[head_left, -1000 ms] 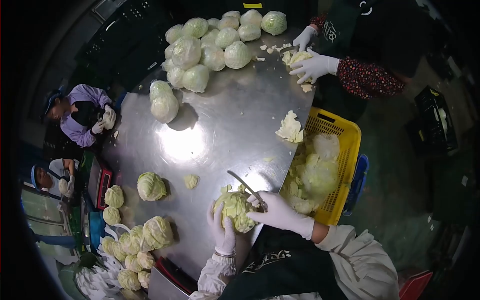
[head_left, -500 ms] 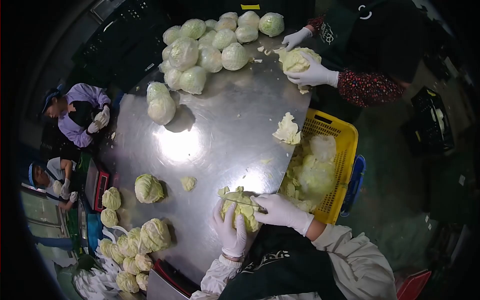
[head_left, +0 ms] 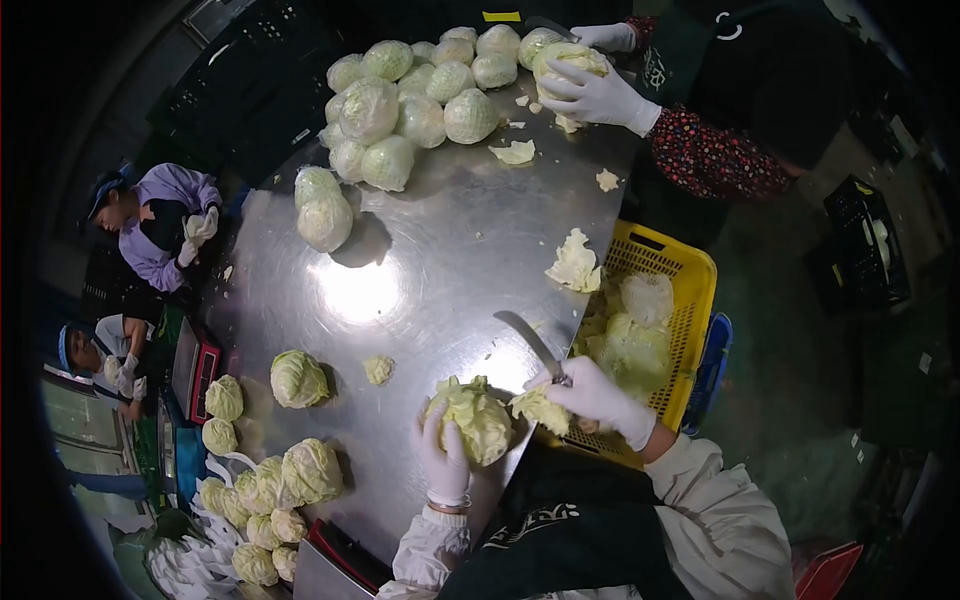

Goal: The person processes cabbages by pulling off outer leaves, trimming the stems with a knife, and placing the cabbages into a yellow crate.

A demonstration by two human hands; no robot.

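Both of my hands wear white gloves. My left hand (head_left: 443, 455) grips a pale green cabbage (head_left: 477, 420) from its left side, at the near edge of the metal table (head_left: 440, 260). To the right of the cabbage, my right hand (head_left: 598, 398) is closed around a knife (head_left: 532, 342), whose blade points up and to the left over the table. A torn cabbage leaf (head_left: 542, 408) hangs against the fingers of my right hand, beside the yellow crate (head_left: 690, 330). The knife's handle is mostly hidden in the glove.
Wrapped cabbages (head_left: 390, 110) are piled at the far side; unwrapped ones (head_left: 290, 480) lie at the near left. A co-worker's gloved hands (head_left: 605, 100) hold a cabbage at the far right. Two people stand at the left near a red scale (head_left: 203, 375). A loose leaf (head_left: 575, 262) lies near the crate.
My right hand has moved right, away from the cabbage, with the knife and a leaf. The knife blade now points upward. The co-worker's hands and cabbage have shifted up and left.
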